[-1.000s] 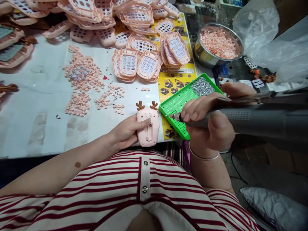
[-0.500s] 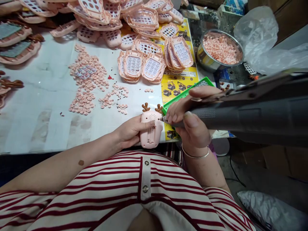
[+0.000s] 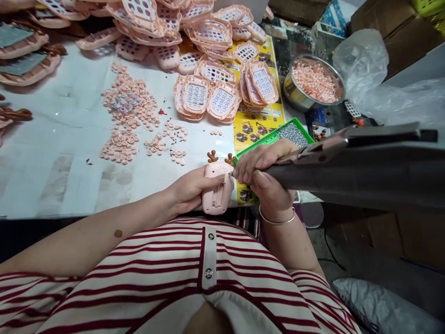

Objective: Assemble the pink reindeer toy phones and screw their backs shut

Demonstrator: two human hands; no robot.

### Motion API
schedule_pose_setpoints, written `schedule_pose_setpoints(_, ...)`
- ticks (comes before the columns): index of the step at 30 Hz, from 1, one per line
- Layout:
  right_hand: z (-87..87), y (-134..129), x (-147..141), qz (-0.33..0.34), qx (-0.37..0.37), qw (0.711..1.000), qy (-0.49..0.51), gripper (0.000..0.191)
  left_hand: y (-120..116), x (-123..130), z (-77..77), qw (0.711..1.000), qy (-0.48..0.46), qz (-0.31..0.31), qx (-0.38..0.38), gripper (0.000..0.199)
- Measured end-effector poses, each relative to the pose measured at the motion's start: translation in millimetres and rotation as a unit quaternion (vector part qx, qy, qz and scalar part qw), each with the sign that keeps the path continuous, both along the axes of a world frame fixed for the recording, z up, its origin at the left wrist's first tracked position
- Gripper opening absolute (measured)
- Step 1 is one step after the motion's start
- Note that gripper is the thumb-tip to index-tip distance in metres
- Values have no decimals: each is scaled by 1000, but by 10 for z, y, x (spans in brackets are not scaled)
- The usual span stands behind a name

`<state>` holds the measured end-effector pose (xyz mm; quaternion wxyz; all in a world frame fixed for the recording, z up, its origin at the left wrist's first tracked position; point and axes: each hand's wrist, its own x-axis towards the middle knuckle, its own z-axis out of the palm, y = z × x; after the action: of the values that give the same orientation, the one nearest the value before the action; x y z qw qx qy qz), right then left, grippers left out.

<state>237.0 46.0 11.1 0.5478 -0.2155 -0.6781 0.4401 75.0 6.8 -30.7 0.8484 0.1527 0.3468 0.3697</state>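
driving a screw, seemingly: left hand (image 3: pixel 190 191) grips pink case (image 3: pixel 218 194), at eight o'clock from green tray (image 3: pixel 264 140); right hand (image 3: pixel 266 172) clasps screwdriver (image 3: pixel 347 162), tip at case's two o'clock. next likely calls for square, steady pressure.

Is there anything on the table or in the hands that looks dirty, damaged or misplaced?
Yes, small things. A red scrap lies beside the pile of small pink parts, unlike them in colour. Dark crumbs and grey smudges mark the white table cover. The toy in the left hand shows no clear damage.
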Motion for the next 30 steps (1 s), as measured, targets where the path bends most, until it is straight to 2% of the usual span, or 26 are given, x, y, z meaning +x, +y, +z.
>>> schedule_pose_setpoints(4, 221, -37, 27, -44, 44, 995, 83, 26, -13, 6, 42, 999, -1, 21, -28, 35)
schedule_pose_setpoints(6, 246, 29, 105, -97, 65, 989, 90, 25, -15, 12, 60, 999, -5, 28, -35, 33)
schedule_pose_setpoints(9, 96, 173, 251, -158, 92, 980, 79, 27, -14, 19, 75, 999, -10, 25, -35, 30)
schedule_pose_setpoints(14, -223, 301, 374, -229, 83, 970, 9, 32, -11, 15, 72, 999, 9, 21, -26, 34)
schedule_pose_setpoints(20, -240, 315, 402, -178, 61, 981, 43, 27, -7, -1, 41, 999, 30, 9, -24, 38)
schedule_pose_setpoints(24, -253, 314, 409, -198, 55, 978, 29, 17, -2, -2, 41, 999, 26, 8, -26, 39)
schedule_pose_setpoints(30, -203, 291, 375, -206, 86, 975, 17, 21, -21, -46, 87, 998, 32, -4, -46, 40)
